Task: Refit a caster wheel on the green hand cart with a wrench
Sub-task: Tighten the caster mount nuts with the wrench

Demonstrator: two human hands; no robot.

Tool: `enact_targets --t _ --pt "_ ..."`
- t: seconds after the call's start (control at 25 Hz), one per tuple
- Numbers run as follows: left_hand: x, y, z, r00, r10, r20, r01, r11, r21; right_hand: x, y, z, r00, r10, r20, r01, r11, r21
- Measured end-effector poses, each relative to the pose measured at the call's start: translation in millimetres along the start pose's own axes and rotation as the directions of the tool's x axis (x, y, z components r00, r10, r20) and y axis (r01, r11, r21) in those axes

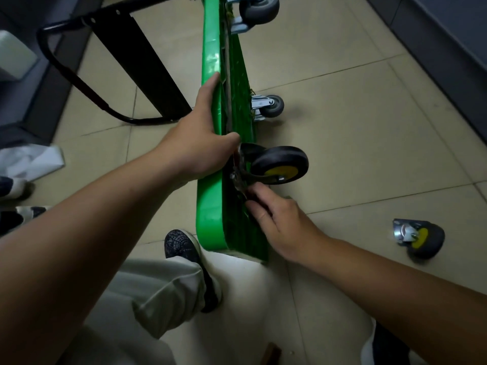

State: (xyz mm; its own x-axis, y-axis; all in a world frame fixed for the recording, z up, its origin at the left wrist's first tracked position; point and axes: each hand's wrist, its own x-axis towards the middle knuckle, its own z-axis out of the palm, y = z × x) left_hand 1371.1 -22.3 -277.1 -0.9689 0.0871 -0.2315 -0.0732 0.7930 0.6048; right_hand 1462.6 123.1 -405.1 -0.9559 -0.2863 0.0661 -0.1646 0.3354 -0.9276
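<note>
Cart (pixel 210 83) is being stood on its long edge on the floor (pixel 355 133), underside facing right, so the caster mounts are being kept reachable w/o lifting it. Top edge is being gripped by the left hand (pixel 200 143): fingers laid along the green rim, thumb hooked over onto the underside just above the caster wheel (pixel 279 164). This is prob. being done to stop the deck tipping while the fixing is being turned. Caster wheel (black tyre, yellow hub) is being held vs. the underside near the near end, bracket touching the deck. Right hand (pixel 279 222) is being kept just below the bracket, fingers curled round a small, mostly hidden tool, likely the wrench (pixel 244 190); its head can't be made out. Judged: bolts are being tightened, snugness not confirmable. Spare caster (pixel 419 238) is being left on the floor well apart to the right, clear of the work.
</note>
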Motion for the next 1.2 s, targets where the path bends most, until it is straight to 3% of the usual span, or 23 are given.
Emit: enact_targets --t 0.12,0.24,0.32,0.44,0.56,0.6,0.68,0.84,0.92,1.04,1.2 --pt "-0.9 1.9 0.4 1.000 -0.013 0.008 0.013 1.000 -0.015 -5.4 -13.9 -4.5 0.995 0.089 0.041 -0.091 0.994 0.058" --pt "-1.4 1.1 -1.9 1.000 -0.007 0.025 0.008 0.999 -0.043 -14.4 -42.3 1.2 0.963 0.242 0.118 -0.265 0.927 0.265" --pt "-2.0 -1.2 -2.8 1.000 -0.003 0.031 0.005 0.999 -0.050 -16.9 -65.2 1.9 0.914 0.357 0.191 -0.404 0.829 0.387" --pt "0.6 -3.1 -2.9 0.999 0.007 0.041 -0.003 0.997 -0.076 -7.2 -95.9 -9.8 0.783 0.534 0.321 -0.616 0.587 0.525" --pt "-0.3 -4.1 -3.6 0.999 0.018 0.048 -0.014 0.996 -0.088 -6.7 -113.7 -21.3 0.731 0.568 0.378 -0.668 0.481 0.567" --pt "-0.2 -5.1 -3.2 0.999 0.021 0.047 -0.017 0.996 -0.083 -13.6 -115.0 -22.7 0.736 0.562 0.376 -0.664 0.495 0.560" --pt "0.8 -7.5 -2.2 0.999 0.019 0.046 -0.015 0.997 -0.075 -34.8 -109.1 -21.9 0.789 0.539 0.294 -0.610 0.629 0.482" --pt "3.8 -9.5 -2.0 0.998 0.023 0.055 -0.019 0.998 -0.063 -52.7 -64.1 -20.0 0.916 0.367 -0.159 -0.333 0.920 0.207" --pt "3.4 -9.4 -0.9 0.998 0.029 0.058 -0.026 0.998 -0.056 -43.4 -44.7 -16.1 0.943 0.195 -0.270 -0.201 0.980 0.008" --pt "5.4 -9.2 -0.5 0.998 0.022 0.053 -0.019 0.998 -0.060 -33.4 -25.8 -4.0 0.962 0.105 -0.252 -0.127 0.989 -0.074" --pt "6.3 -7.3 0.9 0.999 0.017 0.035 -0.015 0.999 -0.036 -22.1 -15.6 8.3 0.983 0.075 -0.168 -0.076 0.997 -0.001"
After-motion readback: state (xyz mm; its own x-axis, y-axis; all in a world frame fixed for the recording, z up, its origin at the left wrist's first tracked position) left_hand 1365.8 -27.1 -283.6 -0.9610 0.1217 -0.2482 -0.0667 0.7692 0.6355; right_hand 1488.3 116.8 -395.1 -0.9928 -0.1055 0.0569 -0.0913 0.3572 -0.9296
